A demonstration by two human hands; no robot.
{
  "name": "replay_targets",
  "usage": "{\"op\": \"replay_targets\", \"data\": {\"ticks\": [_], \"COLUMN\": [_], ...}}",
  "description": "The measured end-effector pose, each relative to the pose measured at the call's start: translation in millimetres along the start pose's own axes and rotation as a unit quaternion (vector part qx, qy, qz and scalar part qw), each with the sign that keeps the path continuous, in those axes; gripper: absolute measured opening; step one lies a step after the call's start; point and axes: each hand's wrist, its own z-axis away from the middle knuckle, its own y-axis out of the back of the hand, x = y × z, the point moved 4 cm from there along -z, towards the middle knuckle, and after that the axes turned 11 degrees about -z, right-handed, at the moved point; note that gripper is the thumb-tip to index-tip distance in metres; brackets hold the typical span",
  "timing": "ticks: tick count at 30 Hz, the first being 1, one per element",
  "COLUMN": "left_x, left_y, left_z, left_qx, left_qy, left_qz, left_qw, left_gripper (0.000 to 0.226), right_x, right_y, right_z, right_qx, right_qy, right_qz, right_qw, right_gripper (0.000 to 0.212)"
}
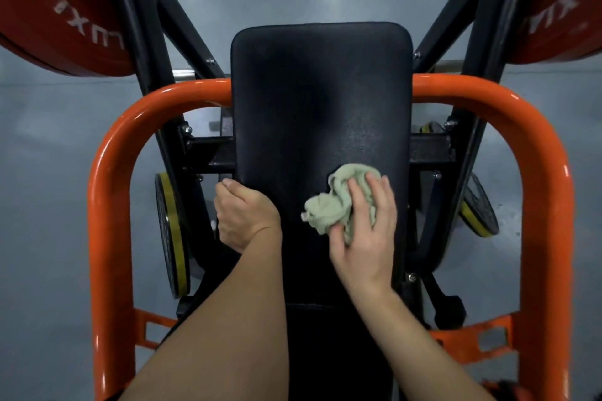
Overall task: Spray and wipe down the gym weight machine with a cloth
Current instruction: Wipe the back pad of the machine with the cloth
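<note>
Right hand presses the bunched cloth low on the black pad — fingers over it, thumb hooked under; soft, light, best held wadded. Left hand grips the pad edge.

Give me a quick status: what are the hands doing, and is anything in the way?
Left hand grips edge of black pad. Right hand holds green cloth against it. Nothing on pad ahead of cloth.

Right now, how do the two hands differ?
The left hand grips the pad's left edge; the right hand holds a crumpled green cloth on the pad's face. Left fingers curl out of sight; right fingers lie spread on top. Both are bare, on the same pad.
</note>
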Motion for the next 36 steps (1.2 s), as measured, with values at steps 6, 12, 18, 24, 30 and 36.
{"op": "replay_targets", "data": {"ticks": [6,12,18,24,30,36], "left_x": [-2,-2,-1,-4,-5,-6], "left_y": [0,1,5,2,1,0], "left_z": [-2,0,1,-2,0,-1], "left_qx": [0.000,-0.005,-0.025,-0.027,-0.024,-0.013], "left_qy": [0.003,-0.003,-0.014,-0.017,-0.023,-0.020], "left_qz": [0.003,-0.003,0.003,0.002,0.007,0.007], "left_qw": [1.000,1.000,1.000,0.999,0.999,1.000], "left_gripper": [0.046,0.047,0.048,0.047,0.046,0.046], "right_x": [-13,6,4,2,13,10], "right_y": [-17,10,11,-2,5,10], "right_z": [-41,-128,-49,53,-14,-87], "right_qx": [-0.087,0.051,0.041,-0.027,-0.015,0.075], "right_qy": [0.065,-0.043,-0.049,-0.024,0.010,-0.046], "right_qz": [0.001,0.000,0.010,0.079,0.076,0.046], "right_qw": [0.994,0.998,0.998,0.996,0.997,0.995], "right_gripper": [0.065,0.065,0.058,0.055,0.049,0.045]}}
